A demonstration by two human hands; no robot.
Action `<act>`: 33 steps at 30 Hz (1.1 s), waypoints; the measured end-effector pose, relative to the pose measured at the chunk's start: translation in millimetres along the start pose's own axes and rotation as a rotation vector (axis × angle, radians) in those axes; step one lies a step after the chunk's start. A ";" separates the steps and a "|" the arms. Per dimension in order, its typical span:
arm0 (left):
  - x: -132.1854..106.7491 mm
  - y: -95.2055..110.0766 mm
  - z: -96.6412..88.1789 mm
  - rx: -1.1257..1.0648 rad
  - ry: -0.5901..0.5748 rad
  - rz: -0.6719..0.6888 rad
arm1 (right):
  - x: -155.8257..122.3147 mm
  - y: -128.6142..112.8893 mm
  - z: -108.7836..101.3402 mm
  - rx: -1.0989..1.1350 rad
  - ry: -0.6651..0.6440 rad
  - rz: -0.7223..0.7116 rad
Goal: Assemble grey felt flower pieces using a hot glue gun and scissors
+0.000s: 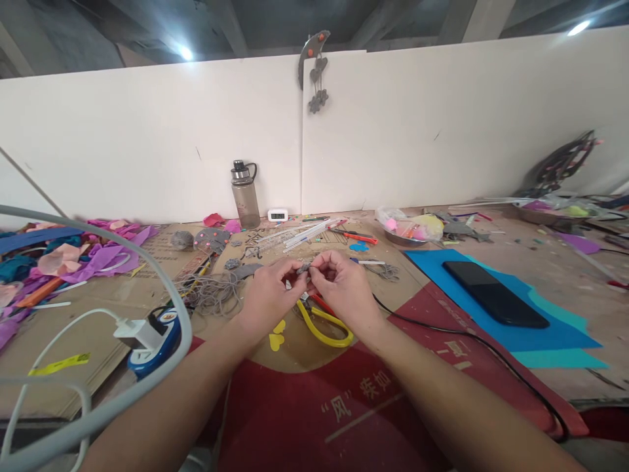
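My left hand and my right hand meet over the cardboard, fingertips pinched on a small grey fuzzy piece. Its exact kind is too small to make out, and fingers cover part of it. Just below the hands lie yellow-handled scissors, partly hidden by the right hand. Yellow heart-shaped cutouts rest beside them. Left of my left hand spreads a tangle of grey yarn. More grey cord lies past the right hand.
A water bottle and a small digital clock stand by the white partition. At right, a black phone rests on blue sheets. A power strip with white cables sits at left, near colourful scraps. An orange cutter lies beyond the hands.
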State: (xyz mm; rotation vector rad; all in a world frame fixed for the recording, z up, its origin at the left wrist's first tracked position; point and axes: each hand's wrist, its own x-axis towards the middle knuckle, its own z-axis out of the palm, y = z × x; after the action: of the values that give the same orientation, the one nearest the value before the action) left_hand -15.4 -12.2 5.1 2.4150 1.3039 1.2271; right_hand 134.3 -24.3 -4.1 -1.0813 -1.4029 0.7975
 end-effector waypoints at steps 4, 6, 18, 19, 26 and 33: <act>-0.5 -1.3 0.4 -0.010 -0.006 0.010 | -0.2 -1.3 -0.4 -0.010 0.000 0.004; -1.0 -1.8 0.2 -0.008 -0.013 0.021 | -0.3 -1.8 -0.7 -0.016 -0.006 0.008; 1.4 3.8 -1.9 -0.173 -0.086 -0.197 | -0.9 -0.1 -0.7 -0.025 -0.002 -0.006; 1.4 3.5 -1.9 -0.181 -0.088 -0.200 | -0.8 -0.4 -0.8 -0.017 -0.005 -0.003; 0.6 1.8 -2.3 -0.108 -0.067 -0.115 | -0.5 -2.3 -0.5 0.000 -0.007 0.017; -0.7 1.3 -3.1 -0.063 -0.051 0.016 | -0.7 -1.9 -1.1 -0.063 -0.006 -0.013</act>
State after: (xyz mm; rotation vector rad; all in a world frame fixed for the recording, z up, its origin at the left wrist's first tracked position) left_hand -17.0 -14.3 7.3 2.4014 1.2159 1.1835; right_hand 135.0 -25.7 -2.4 -1.1179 -1.4471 0.7513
